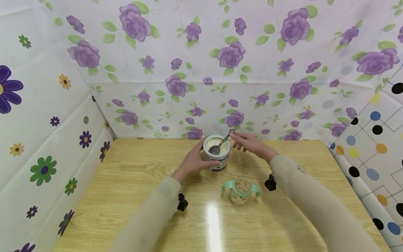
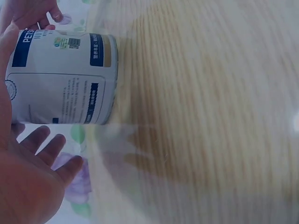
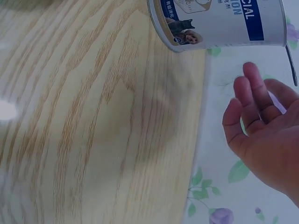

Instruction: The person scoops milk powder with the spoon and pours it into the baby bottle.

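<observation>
A white tin can [image 1: 219,164] of pale powder [image 1: 211,142] stands without a lid near the back of the table. My left hand [image 1: 196,159] holds it from the left, thumb across its front. In the left wrist view the can [image 2: 60,77] shows blue-and-white print, and several fingers [image 2: 51,149] are spread beside it. A grey metal spoon [image 1: 215,150] leans in the can, its bowl at the powder. My right hand [image 1: 252,144] pinches the looped end of its handle. The right wrist view shows the handle [image 3: 292,65] past the can's rim.
Nearer to me on the wooden table [image 1: 132,196] stands a clear baby bottle [image 1: 240,196] with mint-green handles on both sides, its top uncovered. Behind the table hangs a purple-flowered cloth [image 1: 201,94]. Patterned cloths also line the left and right sides.
</observation>
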Demonstrator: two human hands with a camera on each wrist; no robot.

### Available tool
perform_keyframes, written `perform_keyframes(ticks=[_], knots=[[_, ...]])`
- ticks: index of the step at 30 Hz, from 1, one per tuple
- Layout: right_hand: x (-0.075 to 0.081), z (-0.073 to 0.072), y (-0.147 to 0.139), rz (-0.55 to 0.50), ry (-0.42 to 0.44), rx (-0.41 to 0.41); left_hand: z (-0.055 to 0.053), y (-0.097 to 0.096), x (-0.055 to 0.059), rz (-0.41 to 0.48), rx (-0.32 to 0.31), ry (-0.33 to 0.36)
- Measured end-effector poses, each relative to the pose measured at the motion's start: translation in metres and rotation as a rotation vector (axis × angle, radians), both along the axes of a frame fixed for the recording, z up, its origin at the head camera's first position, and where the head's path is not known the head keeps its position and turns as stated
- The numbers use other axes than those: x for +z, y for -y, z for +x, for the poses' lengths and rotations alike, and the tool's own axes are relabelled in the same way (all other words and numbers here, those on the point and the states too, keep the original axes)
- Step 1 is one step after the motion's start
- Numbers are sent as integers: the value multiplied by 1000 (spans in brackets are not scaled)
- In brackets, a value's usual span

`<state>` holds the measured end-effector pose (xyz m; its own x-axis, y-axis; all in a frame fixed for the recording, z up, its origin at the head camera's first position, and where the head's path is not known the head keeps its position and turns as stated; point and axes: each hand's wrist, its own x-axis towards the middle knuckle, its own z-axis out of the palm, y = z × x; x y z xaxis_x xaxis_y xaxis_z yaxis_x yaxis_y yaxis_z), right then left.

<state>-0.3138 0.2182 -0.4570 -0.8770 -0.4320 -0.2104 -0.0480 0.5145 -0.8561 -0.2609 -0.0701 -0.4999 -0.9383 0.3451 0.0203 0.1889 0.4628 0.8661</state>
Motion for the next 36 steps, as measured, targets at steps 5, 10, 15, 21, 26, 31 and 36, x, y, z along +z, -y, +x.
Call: perform_keyframes(ticks=[5, 10, 15, 21, 26, 31, 36], knots=[[-2, -4, 3, -84, 23, -21, -1, -3, -7, 107, -7, 15], [-6, -6, 8, -171, 42, -18, 1, -6, -11, 142, 14, 27], [-10, -8, 12, -231, 37, -31, 2, -7, -12, 172, 26, 34], [-8, -11, 16, -324, 16, -71, 2, -7, -11, 176, 25, 37], [1, -10, 18, -391, 23, -78, 2, -7, -9, 191, 18, 35], [10, -6, 21, -462, 70, -74, 2, -8, -8, 193, 20, 38], [18, -3, 26, -524, 124, -72, 2, -7, -9, 190, 26, 44]])
